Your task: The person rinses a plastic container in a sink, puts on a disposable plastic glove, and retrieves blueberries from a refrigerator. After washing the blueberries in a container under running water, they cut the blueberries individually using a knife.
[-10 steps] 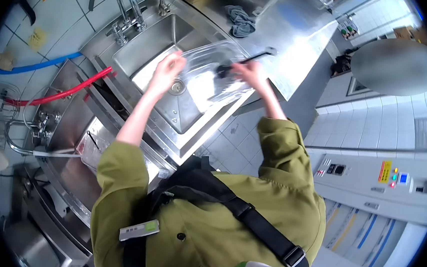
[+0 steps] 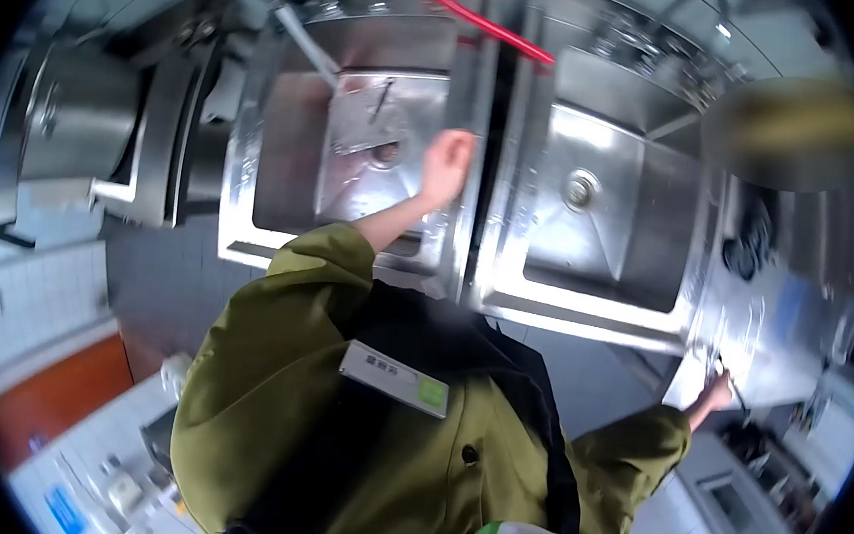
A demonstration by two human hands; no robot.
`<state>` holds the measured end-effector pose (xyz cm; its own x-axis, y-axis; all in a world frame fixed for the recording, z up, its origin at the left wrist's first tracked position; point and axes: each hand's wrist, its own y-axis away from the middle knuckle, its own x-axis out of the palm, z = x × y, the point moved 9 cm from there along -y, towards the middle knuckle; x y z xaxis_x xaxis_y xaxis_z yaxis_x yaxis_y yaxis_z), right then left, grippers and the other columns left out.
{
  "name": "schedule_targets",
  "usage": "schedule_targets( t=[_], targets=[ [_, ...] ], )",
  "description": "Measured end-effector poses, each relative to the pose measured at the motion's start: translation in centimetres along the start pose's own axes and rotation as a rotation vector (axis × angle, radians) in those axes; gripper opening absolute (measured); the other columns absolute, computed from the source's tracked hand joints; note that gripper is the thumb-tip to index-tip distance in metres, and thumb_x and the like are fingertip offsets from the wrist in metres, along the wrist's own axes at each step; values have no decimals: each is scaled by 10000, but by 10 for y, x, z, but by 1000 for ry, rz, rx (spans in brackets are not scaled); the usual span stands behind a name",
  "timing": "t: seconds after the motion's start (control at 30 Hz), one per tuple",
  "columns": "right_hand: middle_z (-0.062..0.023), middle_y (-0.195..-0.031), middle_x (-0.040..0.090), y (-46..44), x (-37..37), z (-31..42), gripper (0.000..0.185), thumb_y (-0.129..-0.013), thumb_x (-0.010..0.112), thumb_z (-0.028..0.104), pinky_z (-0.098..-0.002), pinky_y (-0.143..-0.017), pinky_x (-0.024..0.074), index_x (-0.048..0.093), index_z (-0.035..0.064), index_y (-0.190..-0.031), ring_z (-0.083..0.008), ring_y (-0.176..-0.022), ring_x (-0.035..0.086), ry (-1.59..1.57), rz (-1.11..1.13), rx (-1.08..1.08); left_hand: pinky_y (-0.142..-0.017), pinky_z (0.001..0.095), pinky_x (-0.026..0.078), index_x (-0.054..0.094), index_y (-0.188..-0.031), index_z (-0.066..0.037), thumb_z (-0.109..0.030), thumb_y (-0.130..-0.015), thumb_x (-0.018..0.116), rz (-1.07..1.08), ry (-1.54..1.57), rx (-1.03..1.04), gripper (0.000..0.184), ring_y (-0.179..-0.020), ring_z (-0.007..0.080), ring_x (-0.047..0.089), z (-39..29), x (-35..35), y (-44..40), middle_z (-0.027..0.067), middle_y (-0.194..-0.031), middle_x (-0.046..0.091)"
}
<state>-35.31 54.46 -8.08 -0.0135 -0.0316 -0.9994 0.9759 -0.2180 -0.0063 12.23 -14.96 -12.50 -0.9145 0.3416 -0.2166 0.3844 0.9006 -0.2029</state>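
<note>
My left hand [image 2: 448, 166] hovers over the right rim of the left sink [image 2: 291, 146], its fingers curled in and slightly blurred; nothing shows in them. Far to the right, my right hand [image 2: 714, 392] is at the counter's front edge, closed round a thin black-handled tool [image 2: 740, 394]. Beside it on the counter is a clear plastic container [image 2: 738, 327], faint against the glare. In the left sink lies another clear plastic piece [image 2: 353, 121] with a dark slender utensil [image 2: 384, 101] on it.
The right sink [image 2: 606, 281] stands between my hands, with its drain [image 2: 582, 189] showing. A red hose [image 2: 472, 15] runs over the gap between the sinks. A dark cloth [image 2: 747, 240] lies on the steel counter [image 2: 793, 326]. A white spout [image 2: 307, 45] reaches over the left sink.
My view has swung left towards the left sink. My left hand has moved from above the right sink to the left sink's rim. The clear container has gone from the right sink to the counter.
</note>
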Motion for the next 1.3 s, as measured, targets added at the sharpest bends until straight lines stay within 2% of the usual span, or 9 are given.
schedule_targets(
  t=[0.1, 0.27, 0.4, 0.47, 0.5, 0.67, 0.73, 1.0, 1.3],
  targets=[
    [-151, -735, 595, -4, 30, -30, 575, -757, 628, 420, -348, -631, 481, 542, -107, -968, -216, -646, 589, -944, 90, 457, -647, 338, 469, 627, -841, -59, -173, -766, 539, -353, -385, -492, 163, -670, 246, 594, 123, -135, 2, 123, -739, 622],
    [-121, -760, 587, 116, -39, 52, 538, -801, 599, 335, -306, -662, 452, 487, -95, -1105, -179, -672, 553, -921, 440, 450, -700, 410, 475, 627, -836, -56, -215, -727, 560, -492, -574, -820, 205, -742, 316, 605, 228, -242, 4, 141, -784, 633],
    [-125, -823, 635, 187, -133, 214, 306, -852, 530, 209, -323, -573, 479, 566, -13, -1060, -197, -672, 614, -205, -329, -515, -676, 409, 480, 633, -790, -5, -244, -723, 570, -345, -848, -619, 256, -734, 331, 606, 288, -249, -41, 169, -761, 632],
    [-117, -956, 604, 324, -113, 374, 301, -881, 474, 202, -295, -663, 477, 534, -6, -1090, -183, -814, 595, -550, 69, -431, -665, 414, 482, 637, -774, 5, -244, -716, 574, -91, -460, -878, 263, -731, 351, 605, 326, -238, -40, 193, -747, 626],
    [-86, -955, 569, 377, -65, 426, 315, -893, 453, 214, -282, -751, 462, 511, 28, -1141, -161, -886, 554, -315, -291, -1214, -659, 416, 482, 638, -767, 10, -244, -713, 577, 31, -256, -999, 267, -730, 362, 605, 337, -226, -29, 205, -741, 622],
    [-190, -971, 575, 640, 248, 702, 347, -811, 516, 195, -359, -741, 461, 505, 40, -1121, -295, -884, 566, -413, 454, -1471, -605, 375, 479, 621, -698, -38, -183, -649, 621, 210, -574, -611, 153, -642, 282, 608, 337, -232, -26, 147, -689, 619],
    [-231, -977, 578, 650, 353, 735, 366, -778, 541, 187, -390, -737, 460, 503, 45, -1114, -349, -884, 570, -347, 358, -1493, -516, 340, 466, 606, -679, -16, -162, -678, 614, 218, -333, -857, 146, -545, 205, 594, 360, -228, -2, 113, -630, 606],
    [-191, -796, 580, 699, 221, 762, 162, -773, 524, 115, -398, -653, 469, 523, 20, -904, -346, -769, 575, -252, 634, -1620, -425, 313, 440, 583, -771, 13, -73, -726, 558, 89, -104, -907, 101, -500, 189, 580, 329, -219, 8, 105, -602, 582],
    [-74, -701, 587, 721, 196, 737, 238, -789, 606, 183, -272, -556, 503, 569, -15, -917, -131, -636, 590, -468, 1523, -886, -415, 281, 475, 604, -707, 63, -73, -741, 535, 290, 17, -1132, 157, -448, 184, 590, 253, -191, -39, 135, -571, 609]
  ],
)
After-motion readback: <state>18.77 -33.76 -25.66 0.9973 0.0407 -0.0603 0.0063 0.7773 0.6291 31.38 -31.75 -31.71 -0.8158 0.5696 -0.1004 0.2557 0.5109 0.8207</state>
